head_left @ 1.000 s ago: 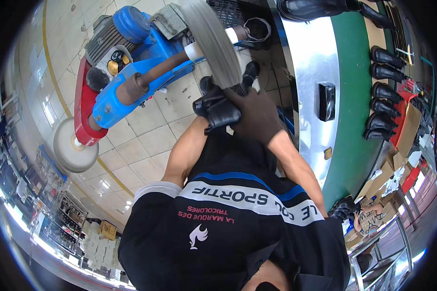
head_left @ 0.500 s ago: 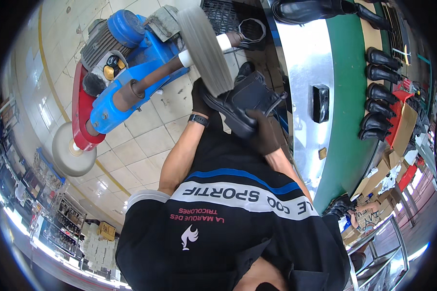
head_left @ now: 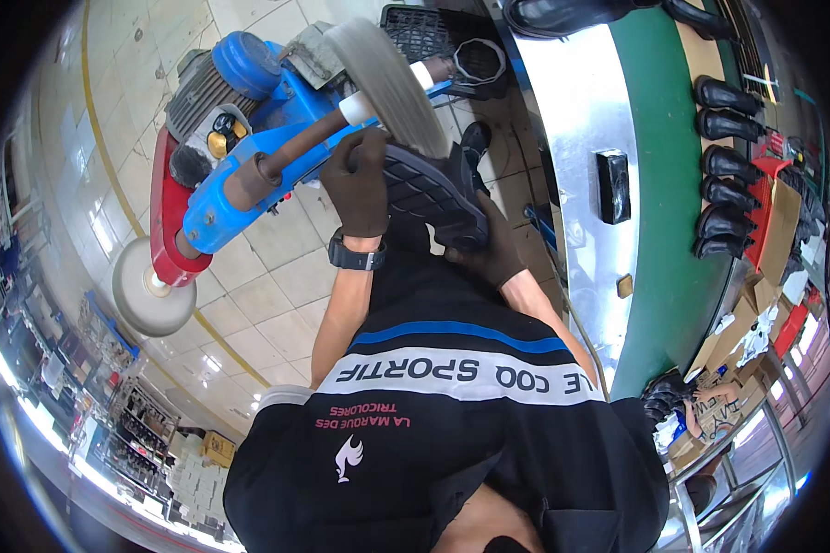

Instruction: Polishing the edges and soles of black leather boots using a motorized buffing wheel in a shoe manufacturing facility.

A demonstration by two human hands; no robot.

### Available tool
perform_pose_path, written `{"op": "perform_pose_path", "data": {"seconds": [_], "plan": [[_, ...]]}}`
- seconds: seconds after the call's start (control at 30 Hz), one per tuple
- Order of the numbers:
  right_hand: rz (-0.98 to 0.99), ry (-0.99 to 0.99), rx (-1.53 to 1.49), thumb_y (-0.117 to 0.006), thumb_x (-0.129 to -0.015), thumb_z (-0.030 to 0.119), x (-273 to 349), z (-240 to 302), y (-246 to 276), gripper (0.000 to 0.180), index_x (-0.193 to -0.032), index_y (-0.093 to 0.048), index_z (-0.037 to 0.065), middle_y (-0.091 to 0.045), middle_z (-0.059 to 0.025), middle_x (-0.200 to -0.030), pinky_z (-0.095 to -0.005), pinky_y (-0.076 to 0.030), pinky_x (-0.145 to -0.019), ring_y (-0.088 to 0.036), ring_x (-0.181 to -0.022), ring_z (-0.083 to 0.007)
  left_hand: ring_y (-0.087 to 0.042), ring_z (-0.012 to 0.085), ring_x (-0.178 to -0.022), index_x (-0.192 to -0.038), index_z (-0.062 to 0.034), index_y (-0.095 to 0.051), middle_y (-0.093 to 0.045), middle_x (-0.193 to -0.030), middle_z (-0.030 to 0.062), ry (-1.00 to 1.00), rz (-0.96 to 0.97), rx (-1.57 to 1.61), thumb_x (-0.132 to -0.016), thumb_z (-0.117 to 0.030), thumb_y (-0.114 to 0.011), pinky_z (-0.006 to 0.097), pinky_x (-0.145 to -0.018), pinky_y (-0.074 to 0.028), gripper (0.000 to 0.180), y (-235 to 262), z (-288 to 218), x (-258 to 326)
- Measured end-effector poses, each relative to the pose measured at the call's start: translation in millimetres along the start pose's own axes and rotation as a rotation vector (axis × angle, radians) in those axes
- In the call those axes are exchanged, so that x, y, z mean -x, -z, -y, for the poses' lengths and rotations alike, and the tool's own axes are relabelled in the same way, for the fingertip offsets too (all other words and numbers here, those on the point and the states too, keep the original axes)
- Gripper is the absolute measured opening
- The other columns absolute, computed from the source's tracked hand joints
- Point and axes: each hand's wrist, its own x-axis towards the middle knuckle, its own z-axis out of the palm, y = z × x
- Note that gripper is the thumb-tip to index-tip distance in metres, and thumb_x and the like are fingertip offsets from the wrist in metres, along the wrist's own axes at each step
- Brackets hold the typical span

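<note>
I hold a black shoe [head_left: 429,194] with its ribbed sole facing up, toe end against the rim of a grey buffing wheel [head_left: 387,78]. My left hand [head_left: 360,184], in a dark glove with a black watch at the wrist, grips the toe end right beside the wheel. Also gloved, my right hand [head_left: 491,260] holds the heel end from below. The wheel sits on the shaft of a blue motor machine [head_left: 249,111] with a red base [head_left: 169,226].
A second round buffing disc [head_left: 146,290] is at the machine's left end. To the right runs a metal-edged bench [head_left: 576,212] with a green belt [head_left: 673,203], a small black box [head_left: 613,184] and a row of black shoes [head_left: 729,166]. Cardboard boxes [head_left: 784,230] are far right.
The shoe has turned sole-up and come against the wheel's rim. My left hand has shifted up to the toe; my right hand has dropped under the heel.
</note>
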Motion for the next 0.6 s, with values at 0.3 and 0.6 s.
{"op": "perform_pose_path", "data": {"seconds": [0.3,0.6], "plan": [[0.089,0.238,-0.111,-0.042,-0.089,0.053,-27,-10,-20,0.054,-0.122,-0.046,0.010,-0.057,-0.0067,-0.110,-0.0359,-0.049,-0.079,-0.057,-0.095,-0.0179,-0.059,0.0155,-0.062,-0.083,-0.0028,-0.063,-0.060,-0.069,0.0043,-0.713,0.625,-0.247,-0.072,-0.019,-0.068,0.029,-0.058,-0.045,0.020,-38,-74,17],[0.082,-0.121,-0.170,-0.059,-0.079,0.023,14,8,-3,0.027,-0.097,-0.060,0.003,-0.063,-0.0078,-0.086,-0.0283,-0.050,-0.072,-0.060,-0.076,-0.0149,-0.057,0.0278,-0.096,-0.100,-0.0037,-0.059,-0.059,-0.097,0.0107,-1.235,0.995,-0.115,-0.077,-0.030,-0.063,0.038,-0.087,-0.043,0.035,19,-27,71]]}}
